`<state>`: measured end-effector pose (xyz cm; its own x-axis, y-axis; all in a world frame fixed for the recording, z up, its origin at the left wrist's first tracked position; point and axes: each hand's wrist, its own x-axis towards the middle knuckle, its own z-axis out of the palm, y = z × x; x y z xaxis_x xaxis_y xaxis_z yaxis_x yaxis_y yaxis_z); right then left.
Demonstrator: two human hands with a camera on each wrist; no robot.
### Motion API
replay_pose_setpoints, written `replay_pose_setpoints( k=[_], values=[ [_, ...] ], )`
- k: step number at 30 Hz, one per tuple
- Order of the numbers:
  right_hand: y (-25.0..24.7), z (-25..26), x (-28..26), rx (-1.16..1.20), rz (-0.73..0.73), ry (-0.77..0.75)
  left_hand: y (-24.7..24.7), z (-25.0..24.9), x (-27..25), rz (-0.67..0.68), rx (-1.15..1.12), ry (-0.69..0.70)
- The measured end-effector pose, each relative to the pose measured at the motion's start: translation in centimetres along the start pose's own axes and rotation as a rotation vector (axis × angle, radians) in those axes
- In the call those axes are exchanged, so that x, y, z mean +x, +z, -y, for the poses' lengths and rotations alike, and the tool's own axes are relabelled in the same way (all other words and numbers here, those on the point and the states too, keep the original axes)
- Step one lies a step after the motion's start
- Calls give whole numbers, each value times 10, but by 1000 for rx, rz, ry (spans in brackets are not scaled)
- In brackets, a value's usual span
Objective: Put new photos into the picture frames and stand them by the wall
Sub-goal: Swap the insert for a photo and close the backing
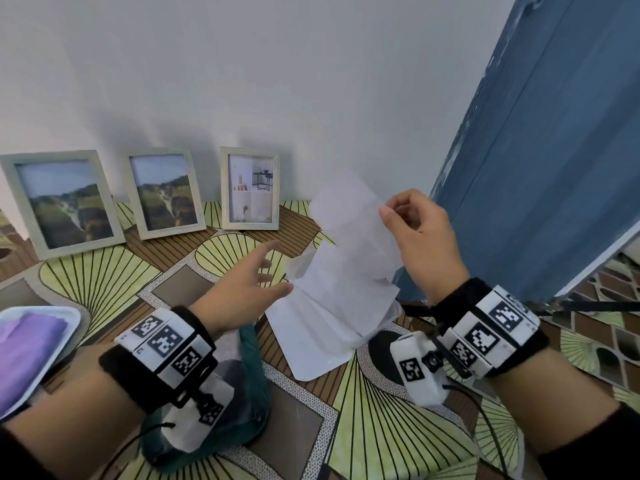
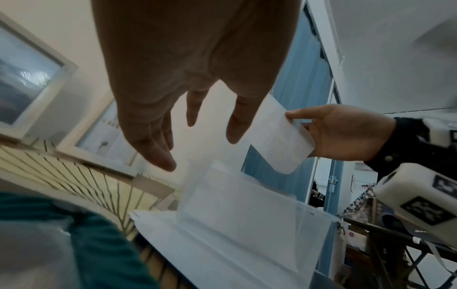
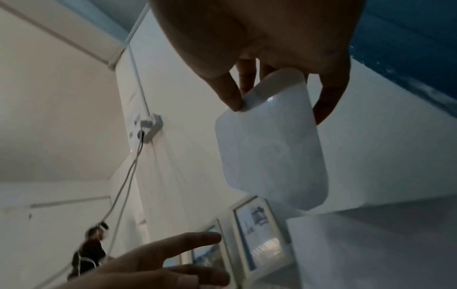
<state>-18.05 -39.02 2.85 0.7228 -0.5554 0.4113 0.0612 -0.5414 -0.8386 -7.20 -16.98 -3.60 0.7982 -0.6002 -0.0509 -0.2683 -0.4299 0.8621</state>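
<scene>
My right hand [image 1: 388, 211] pinches the top edge of a white photo sheet [image 1: 356, 223], blank side toward me, and holds it up in front of the wall. Below it a clear plastic sleeve of white sheets [image 1: 322, 320] lies on the patterned surface. My left hand [image 1: 273, 268] hovers open with spread fingers at the sleeve's left edge; I cannot tell whether the thumb touches it. Three pale frames lean on the wall: a left one [image 1: 65, 202] and a middle one [image 1: 166, 195] with landscape photos, and a right one [image 1: 249, 188] with an interior picture. The right wrist view shows the pinched sheet [image 3: 269, 156].
A blue door [image 1: 540, 150] stands close on the right. A white tray [image 1: 65, 317] with purple cloth sits at the left edge. Teal fabric [image 1: 256, 368] lies under my left wrist. In the right wrist view a person [image 3: 89, 252] is far off in the room.
</scene>
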Motion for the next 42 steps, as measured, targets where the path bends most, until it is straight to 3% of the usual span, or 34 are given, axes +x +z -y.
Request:
replay_pose_setpoints(
  k=[4,8,11,14,16,18,23,28,32,39,42],
  values=[
    [7,11,-9,225,0,96,-31,4,-27,-147,-10,147],
    [24,10,-24,323,67,190,-58,21,-61,-166,68,179],
    [42,9,-40,314,129,186,-76,44,-86,-127,254,173],
    [64,8,-59,200,220,158,-85,75,-107,16,646,58],
    [79,9,-70,90,282,102,-87,96,-118,141,835,18],
    [94,14,-80,-73,318,-23,-90,109,-126,207,870,18],
    [124,29,-104,-533,411,-409,-95,118,-126,232,841,58],
    [143,41,-125,-660,537,-564,-88,117,-121,227,811,56],
    [146,43,-122,-601,588,-493,-89,116,-118,230,752,26],
    [133,32,-98,-250,477,-98,-88,116,-116,230,799,29],
    [134,21,-100,-279,563,-1,-87,117,-116,227,801,31]
  ],
)
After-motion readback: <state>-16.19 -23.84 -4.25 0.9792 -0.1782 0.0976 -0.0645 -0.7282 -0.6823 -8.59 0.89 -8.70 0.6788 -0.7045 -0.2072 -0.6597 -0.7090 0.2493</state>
